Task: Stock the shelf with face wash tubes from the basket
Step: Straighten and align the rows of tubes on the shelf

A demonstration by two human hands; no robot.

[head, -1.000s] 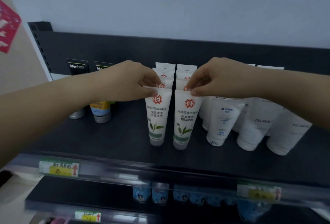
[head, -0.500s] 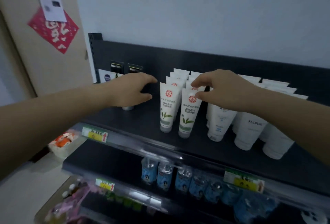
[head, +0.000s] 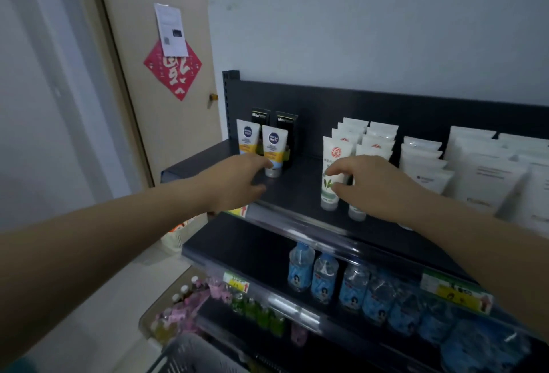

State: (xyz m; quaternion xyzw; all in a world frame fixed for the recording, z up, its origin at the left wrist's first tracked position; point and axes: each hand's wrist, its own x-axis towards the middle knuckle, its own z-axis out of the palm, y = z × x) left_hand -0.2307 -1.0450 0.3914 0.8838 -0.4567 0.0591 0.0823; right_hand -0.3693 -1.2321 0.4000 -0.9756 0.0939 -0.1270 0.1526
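Two rows of white face wash tubes with red seals and green leaves (head: 334, 161) stand upright on the dark top shelf (head: 297, 188). My right hand (head: 374, 185) hovers in front of the front two tubes, fingers apart, holding nothing and hiding part of the right one. My left hand (head: 237, 182) is empty and open over the bare shelf, just in front of a blue-and-orange men's tube (head: 274, 150). A dark basket's rim (head: 190, 355) shows at the bottom edge; its contents are hidden.
Larger white tubes (head: 421, 161) fill the shelf's right side. Black men's boxes (head: 285, 123) stand at the back left. Blue bottles (head: 323, 277) line the shelf below, coloured bottles lower still. A door with a red paper sign (head: 173, 72) is at left.
Both hands let go of the front two leaf tubes and drew back and down towards me. The view swung back and left, so the door and lower shelves show.
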